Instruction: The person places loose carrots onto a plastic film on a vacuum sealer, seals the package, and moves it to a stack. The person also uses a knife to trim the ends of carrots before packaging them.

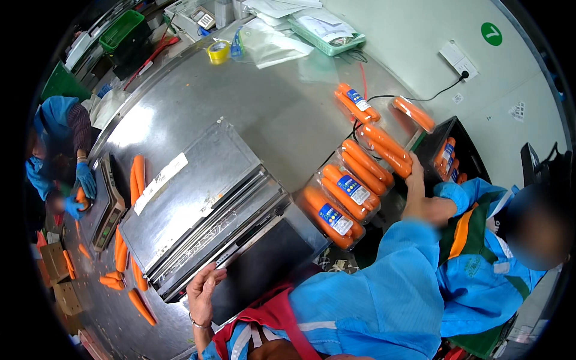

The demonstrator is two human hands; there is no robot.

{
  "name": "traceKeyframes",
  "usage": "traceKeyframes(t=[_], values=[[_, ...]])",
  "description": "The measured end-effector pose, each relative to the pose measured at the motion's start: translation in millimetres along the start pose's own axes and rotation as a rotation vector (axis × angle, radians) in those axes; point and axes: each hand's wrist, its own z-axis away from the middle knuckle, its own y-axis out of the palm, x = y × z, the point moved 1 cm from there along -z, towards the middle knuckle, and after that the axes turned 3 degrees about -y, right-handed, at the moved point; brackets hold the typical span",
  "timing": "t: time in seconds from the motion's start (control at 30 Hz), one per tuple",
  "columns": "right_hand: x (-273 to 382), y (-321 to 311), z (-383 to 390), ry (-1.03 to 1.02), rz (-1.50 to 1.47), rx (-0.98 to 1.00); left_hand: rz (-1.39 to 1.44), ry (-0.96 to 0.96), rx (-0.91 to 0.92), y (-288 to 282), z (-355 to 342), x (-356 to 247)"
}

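Observation:
My left hand (203, 293) is held over the near edge of a metal wrapping machine (198, 180), by its black plate (264, 264). Its fingers are apart and slightly bent, with nothing in them. My right arm stretches out to the right, and my right hand (415, 189) grips the near right end of a wrapped carrot pack (387, 149). Part of those fingers is hidden. Beside it in a slanting row are more wrapped packs, among them a labelled carrot pack (351, 191) and another labelled pack (333, 217).
A co-worker (480, 252) stands close at right, by a black crate (474, 147) with carrot packs. Across the left side, another person's gloved hand (85, 180) is at a scale (111, 204). Loose carrots (139, 306) lie near it. A tape roll (218, 52) and green basket (327, 39) are at the back.

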Motion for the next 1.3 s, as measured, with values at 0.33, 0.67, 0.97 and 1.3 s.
traceKeyframes(t=[0.33, 0.67, 0.97, 1.3], values=[[-18.4, 25.8, -17.5, 0.463, -0.002, 0.817, -0.079, 0.050, -0.056, 4.3, 9.9, -22.5], [-1.8, 133.9, 157.1, 0.900, 0.941, 1.264, -0.254, 0.372, -0.921, -204.8, 52.8, 12.9], [-47.5, 151.1, 155.3, 0.858, 1.097, 1.335, -1.292, -0.293, -0.752, -334.0, -33.8, 117.7], [-67.5, -20.7, 272.1, -0.049, 0.596, 0.123, -1.092, -0.058, -0.679, -334.4, -32.2, 134.6]])
